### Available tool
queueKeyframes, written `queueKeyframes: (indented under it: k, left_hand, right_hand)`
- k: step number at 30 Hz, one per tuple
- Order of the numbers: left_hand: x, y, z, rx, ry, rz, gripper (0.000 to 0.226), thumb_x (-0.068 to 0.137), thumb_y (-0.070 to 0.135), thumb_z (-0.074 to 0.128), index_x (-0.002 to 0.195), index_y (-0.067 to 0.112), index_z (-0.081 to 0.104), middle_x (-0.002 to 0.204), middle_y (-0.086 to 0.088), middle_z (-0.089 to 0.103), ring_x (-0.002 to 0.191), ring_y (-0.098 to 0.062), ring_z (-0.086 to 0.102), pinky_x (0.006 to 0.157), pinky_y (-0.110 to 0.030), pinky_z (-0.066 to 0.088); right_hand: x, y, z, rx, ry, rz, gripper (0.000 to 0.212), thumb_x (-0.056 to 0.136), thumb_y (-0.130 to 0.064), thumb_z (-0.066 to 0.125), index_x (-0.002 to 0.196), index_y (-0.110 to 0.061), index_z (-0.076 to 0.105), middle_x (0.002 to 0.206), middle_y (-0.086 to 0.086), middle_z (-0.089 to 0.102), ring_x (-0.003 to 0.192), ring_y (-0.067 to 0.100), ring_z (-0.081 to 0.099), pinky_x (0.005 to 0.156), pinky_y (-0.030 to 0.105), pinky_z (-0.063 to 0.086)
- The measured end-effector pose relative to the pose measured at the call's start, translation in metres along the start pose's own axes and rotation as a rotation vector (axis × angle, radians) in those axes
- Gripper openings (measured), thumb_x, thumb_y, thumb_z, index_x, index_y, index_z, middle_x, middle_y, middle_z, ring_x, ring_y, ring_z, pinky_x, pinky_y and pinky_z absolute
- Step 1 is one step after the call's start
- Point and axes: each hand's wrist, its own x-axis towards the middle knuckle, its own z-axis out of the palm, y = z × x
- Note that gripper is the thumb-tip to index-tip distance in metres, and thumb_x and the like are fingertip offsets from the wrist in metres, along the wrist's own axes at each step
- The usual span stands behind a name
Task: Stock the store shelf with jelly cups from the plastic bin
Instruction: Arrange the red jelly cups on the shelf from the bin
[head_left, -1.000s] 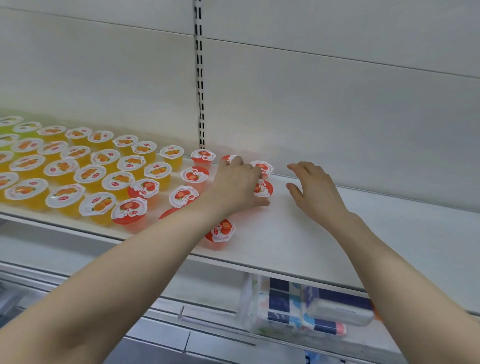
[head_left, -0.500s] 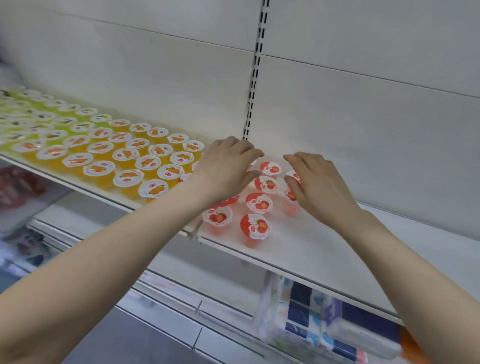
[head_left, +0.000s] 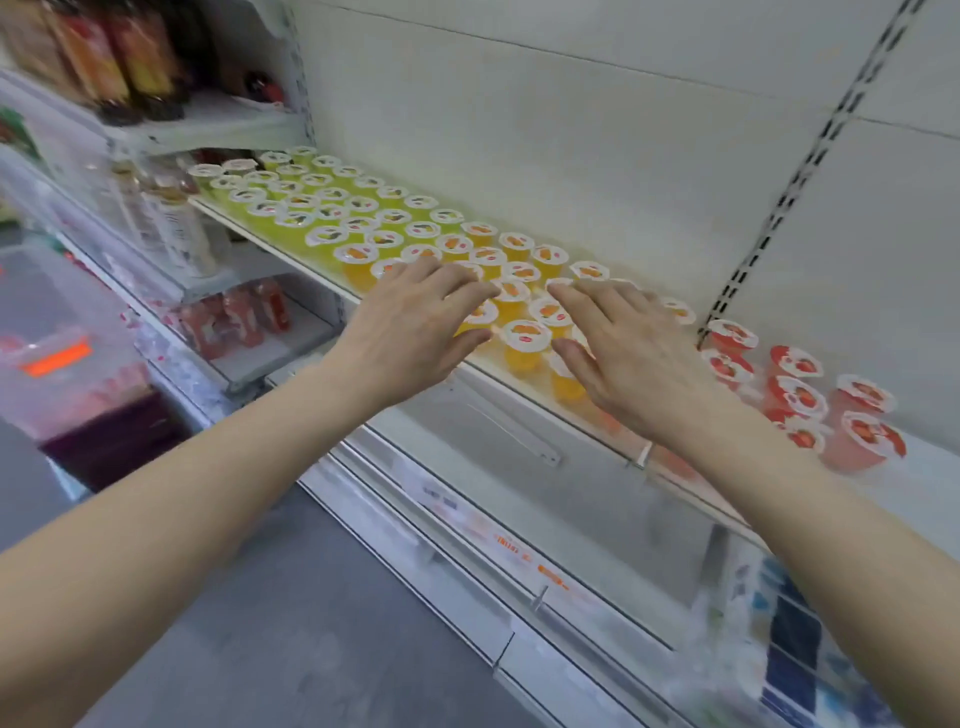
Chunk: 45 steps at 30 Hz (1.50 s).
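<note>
The white shelf (head_left: 582, 415) carries rows of jelly cups: green ones (head_left: 291, 208) at the far left, orange ones (head_left: 525, 338) in the middle, red ones (head_left: 795, 400) at the right. My left hand (head_left: 415, 322) hovers over the orange cups with its fingers spread and relaxed, holding nothing. My right hand (head_left: 623, 343) lies over the orange cups just to the right, fingers straight, and covers some of them. Whether either hand touches a cup cannot be told. The plastic bin is not clearly seen.
Bottles (head_left: 171, 228) stand on the neighbouring shelf unit at the left, with red packets (head_left: 234, 317) below them. Dark bottles (head_left: 119, 57) fill the top left shelf. Blue and white packs (head_left: 795, 649) lie on the lower shelf at the right. A slotted upright (head_left: 779, 197) runs up the back panel.
The view swung left, so the green cups and the left shelf unit came into sight. Both hands moved left from the red cups to above the orange cups.
</note>
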Motion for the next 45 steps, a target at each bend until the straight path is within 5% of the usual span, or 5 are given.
queueKeyframes:
  k: [19, 30, 45]
  left_hand:
    - [-0.255, -0.277, -0.055, 0.173, -0.192, -0.469, 0.046, 0.091, 0.042, 0.046, 0.122, 0.012, 0.063, 0.112, -0.009, 0.065, 0.101, -0.032, 0.06, 0.083, -0.046, 0.051]
    - [-0.324, -0.413, -0.033, 0.282, -0.227, -0.751, 0.044, 0.089, 0.042, 0.045, 0.12, 0.016, 0.064, 0.114, -0.003, 0.065, 0.1, -0.03, 0.058, 0.081, -0.038, 0.046]
    - [-0.4, -0.576, 0.03, 0.284, -0.31, -1.148, 0.031, 0.089, 0.027, 0.066, 0.119, 0.016, 0.065, 0.109, -0.003, 0.067, 0.098, -0.033, 0.059, 0.078, -0.041, 0.047]
  right_hand:
    - [0.219, -0.315, 0.164, 0.312, -0.055, -0.438, 0.051, 0.096, -0.037, 0.042, 0.135, -0.006, 0.053, 0.126, 0.013, 0.06, 0.115, 0.032, 0.056, 0.093, 0.044, 0.045]
    - [0.363, -0.42, 0.272, 0.483, -0.089, -0.619, 0.049, 0.096, -0.035, 0.045, 0.134, -0.006, 0.053, 0.125, 0.014, 0.059, 0.111, 0.034, 0.057, 0.092, 0.045, 0.046]
    - [0.523, -0.531, 0.427, 0.602, -0.396, -0.79, 0.05, 0.094, -0.037, 0.038, 0.134, -0.009, 0.051, 0.125, 0.011, 0.058, 0.108, 0.034, 0.057, 0.091, 0.046, 0.048]
